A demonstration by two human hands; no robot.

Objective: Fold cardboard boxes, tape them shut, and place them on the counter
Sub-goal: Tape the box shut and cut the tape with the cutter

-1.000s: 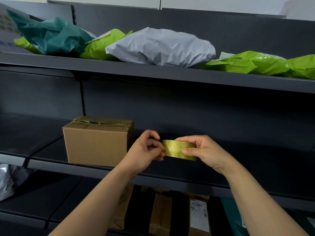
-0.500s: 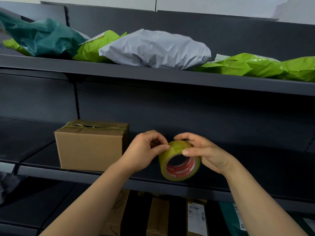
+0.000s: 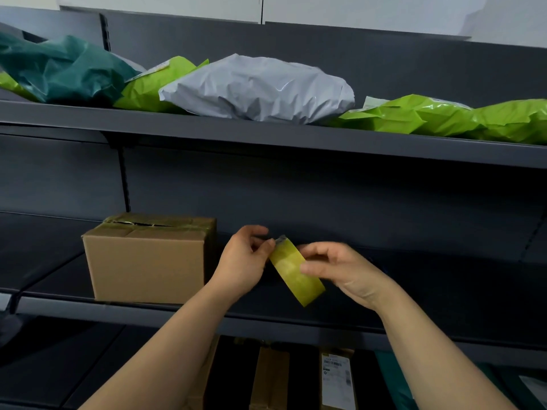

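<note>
1. Tape roll [image 3: 296,272] was held in the air in front of the shelf [image 3: 207,313], just right of the box [image 3: 148,258] and touching neither.
2. The box was seen standing on the shelf with its flaps down. The top seam was taped, though a dark gap was left along it.
3. Left hand [image 3: 245,261]: thumb and fingertips were pinched at the roll's upper end, where a small grey tab was seen, likely the loose tape end.
4. Right hand [image 3: 340,273]: fingers were curled round the roll's middle. The thumb was hidden behind it.
5. Roll was judged light and rigid, with a smooth outer face that is likely slippery, so a grip across rim and core is advised. The film was judged thin and sticky, prone to splitting or folding onto itself if peeled askew.
6. Box was judged light, with stiff but dentable walls. It is best taken by two opposite sides, not by the taped top.
7. Half a second earlier, the roll's open core with red print was turned toward the camera. Now it was seen edge-on and tilted, lower end to the right. A second earlier it was edge-on and level. Both hands were kept on it throughout.
</note>
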